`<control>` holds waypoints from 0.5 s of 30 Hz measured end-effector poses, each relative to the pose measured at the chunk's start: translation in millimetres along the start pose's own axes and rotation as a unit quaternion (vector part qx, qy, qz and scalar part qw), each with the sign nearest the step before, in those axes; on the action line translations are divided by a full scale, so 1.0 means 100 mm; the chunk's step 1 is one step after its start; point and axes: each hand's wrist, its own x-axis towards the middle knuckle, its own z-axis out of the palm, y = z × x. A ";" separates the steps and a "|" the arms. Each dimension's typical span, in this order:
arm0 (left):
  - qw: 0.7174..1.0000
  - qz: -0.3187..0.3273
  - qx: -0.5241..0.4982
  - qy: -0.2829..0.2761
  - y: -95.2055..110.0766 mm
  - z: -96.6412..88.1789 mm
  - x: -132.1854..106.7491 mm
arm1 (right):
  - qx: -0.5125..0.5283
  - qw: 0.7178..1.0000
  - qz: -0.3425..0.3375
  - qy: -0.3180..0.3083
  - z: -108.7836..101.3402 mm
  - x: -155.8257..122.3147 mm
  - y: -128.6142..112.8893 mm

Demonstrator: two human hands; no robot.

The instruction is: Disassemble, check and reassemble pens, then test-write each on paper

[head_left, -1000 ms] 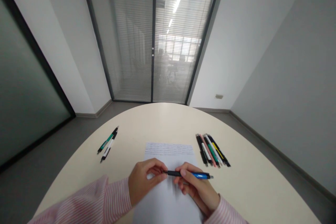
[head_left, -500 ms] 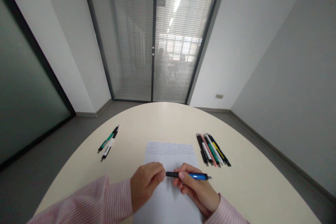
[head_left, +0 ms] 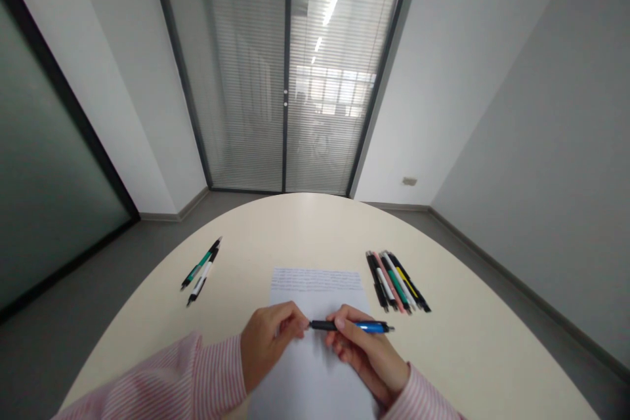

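With my right hand (head_left: pixel 367 349) I am pinching a blue pen (head_left: pixel 373 327) between thumb and fingers, above the paper (head_left: pixel 315 380); it is pointing sideways, nearly level, probably so that both hands are meeting it easily. My left hand (head_left: pixel 268 339) is curling its fingers together by the front end; whether they are gripping it or only touching it, I cannot tell. My right thumb is pressing behind the middle of the black grip (head_left: pixel 322 325), perhaps to leave that end clear. Several pens (head_left: pixel 398 281) are lying side by side on the right, seemingly sorted apart from the green pen (head_left: pixel 199 268) and white pen (head_left: pixel 202 283) resting toward the table's (head_left: pixel 305 230) left side.
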 end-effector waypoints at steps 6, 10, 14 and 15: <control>0.999 0.016 0.004 0.029 0.03 -0.02 0.02 | 0.009 1.000 0.004 0.004 0.03 -0.02 -0.01; 1.000 -0.002 0.009 0.022 0.04 -0.02 0.02 | 0.000 1.000 0.003 0.001 0.03 -0.02 -0.02; 1.000 -0.007 -0.017 0.009 0.03 -0.02 0.01 | 0.004 1.000 0.001 0.002 0.04 -0.02 -0.02; 1.000 -0.002 -0.018 0.014 0.04 -0.02 0.01 | 0.007 1.000 0.001 0.004 0.04 -0.02 -0.03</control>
